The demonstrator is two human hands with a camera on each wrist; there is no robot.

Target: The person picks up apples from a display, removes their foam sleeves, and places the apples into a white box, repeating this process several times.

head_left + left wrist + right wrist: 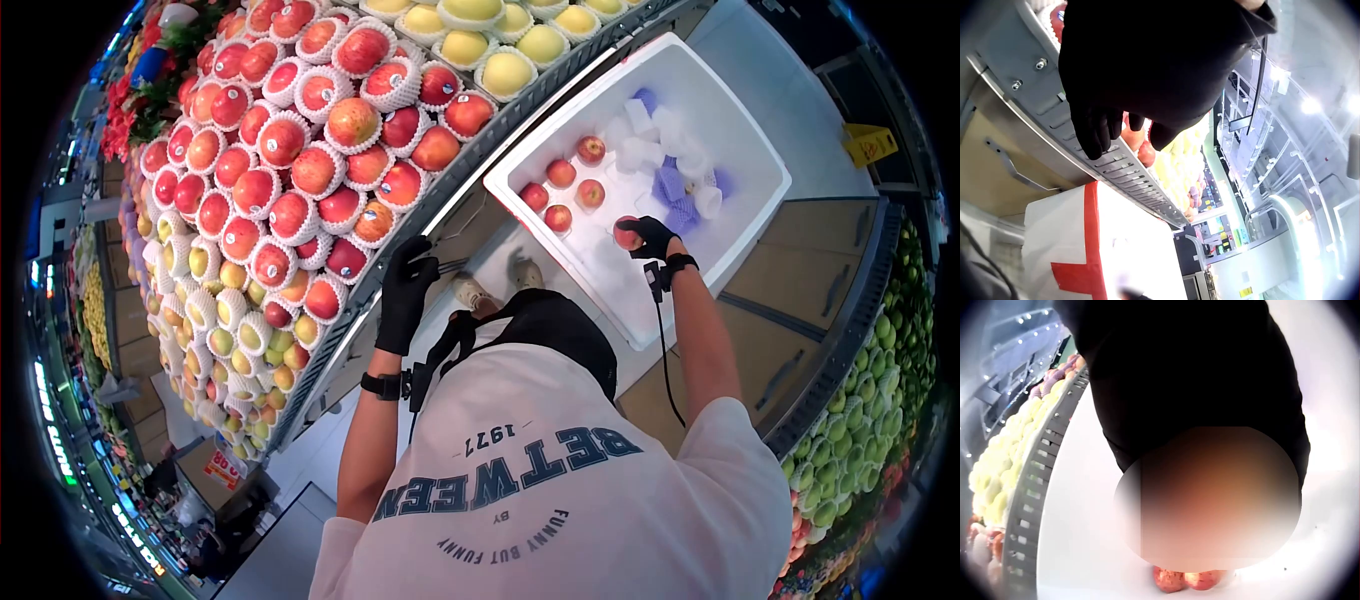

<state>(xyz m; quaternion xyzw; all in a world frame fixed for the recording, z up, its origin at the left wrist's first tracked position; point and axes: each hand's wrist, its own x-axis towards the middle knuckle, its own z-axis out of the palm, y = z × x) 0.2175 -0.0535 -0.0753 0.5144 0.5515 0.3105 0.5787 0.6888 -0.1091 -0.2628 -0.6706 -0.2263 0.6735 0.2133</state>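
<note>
In the head view my right hand (656, 240), in a black glove, grips a red apple (627, 236) inside a white foam box (745, 130). Several loose apples (560, 173) lie on the box floor to the left of that hand. A blurred patch covers most of what it holds in the right wrist view, with two apples (1170, 579) showing below. My left hand (407, 295), also gloved in black, is beside the display's edge rail (440, 190). Its fingers are loosely bent around nothing; in the left wrist view the glove (1147, 62) overlaps the rail.
Red apples in white foam nets (290, 215) fill the sloping display on the left, with yellow fruit (503, 73) farther back. Purple foam nets (672, 185) and white ones lie in the box. Green fruit (850, 440) is heaped at the right, above brown cabinets (810, 275).
</note>
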